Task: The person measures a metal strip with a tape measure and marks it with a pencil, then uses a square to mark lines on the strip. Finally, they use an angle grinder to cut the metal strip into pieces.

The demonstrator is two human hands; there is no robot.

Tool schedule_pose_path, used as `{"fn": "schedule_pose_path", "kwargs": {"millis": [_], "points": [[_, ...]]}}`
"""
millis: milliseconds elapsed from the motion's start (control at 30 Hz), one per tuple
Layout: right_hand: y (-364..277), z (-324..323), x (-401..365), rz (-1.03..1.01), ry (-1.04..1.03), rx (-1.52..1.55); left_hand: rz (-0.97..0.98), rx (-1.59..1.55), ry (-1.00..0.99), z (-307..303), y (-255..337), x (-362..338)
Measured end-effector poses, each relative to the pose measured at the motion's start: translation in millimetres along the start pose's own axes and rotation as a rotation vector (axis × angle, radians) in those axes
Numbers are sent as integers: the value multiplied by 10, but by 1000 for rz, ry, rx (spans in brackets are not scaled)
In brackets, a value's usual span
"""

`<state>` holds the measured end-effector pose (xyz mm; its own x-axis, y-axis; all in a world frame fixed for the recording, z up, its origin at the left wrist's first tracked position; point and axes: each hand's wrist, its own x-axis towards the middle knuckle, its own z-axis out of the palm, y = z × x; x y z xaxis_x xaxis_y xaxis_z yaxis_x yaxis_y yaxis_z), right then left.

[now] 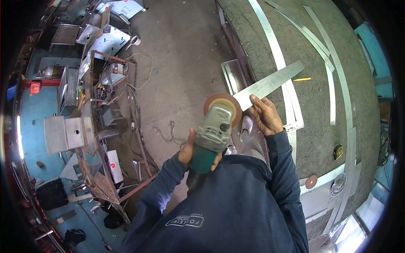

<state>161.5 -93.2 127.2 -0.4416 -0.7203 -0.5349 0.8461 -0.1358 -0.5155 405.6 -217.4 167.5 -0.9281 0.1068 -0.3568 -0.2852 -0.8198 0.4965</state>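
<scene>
My left hand (187, 152) is wrapped round the green and grey body of an angle grinder (214, 131). The grinder's round reddish-brown disc (208, 104) is at the near end of a flat metal strip (274, 81), overlapping its corner; whether they touch is hard to tell. My right hand (266, 116) pinches that strip near the same end, with the thumb on top and the fingers mostly hidden below. The strip slants up to the right, its far end over the carpeted surface (312, 101).
Long metal strips (337, 63), a yellow pencil (302, 79), a tape measure (338, 152) and a loose disc (311, 181) lie on the right. A shiny metal piece (232, 76) is beside the surface's edge. A cluttered rusty frame (139, 139) stands left, with cables on the floor (181, 50).
</scene>
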Motion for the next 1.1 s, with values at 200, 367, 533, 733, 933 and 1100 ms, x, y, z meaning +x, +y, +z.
{"fn": "schedule_pose_path", "kwargs": {"millis": [200,367,533,733,933,1100], "points": [[-46,-29,-26,-25,20,-66,-95,71,115,62,-3,234],[-22,-48,-61,-10,-21,-27,-60,112,130,3,126,313],[3,-46,-116,-31,-39,-81,-10,42,89,-102,242,368],[-2,-114,-364,-45,-108,-191,19,180,325,-305,317,299],[-824,-1116,-500,-192,-42,-820,219,221,472,-307,222,94],[-1090,-2405,-1079,-728,797,-1689,271,252,457,-256,135,5]]}}
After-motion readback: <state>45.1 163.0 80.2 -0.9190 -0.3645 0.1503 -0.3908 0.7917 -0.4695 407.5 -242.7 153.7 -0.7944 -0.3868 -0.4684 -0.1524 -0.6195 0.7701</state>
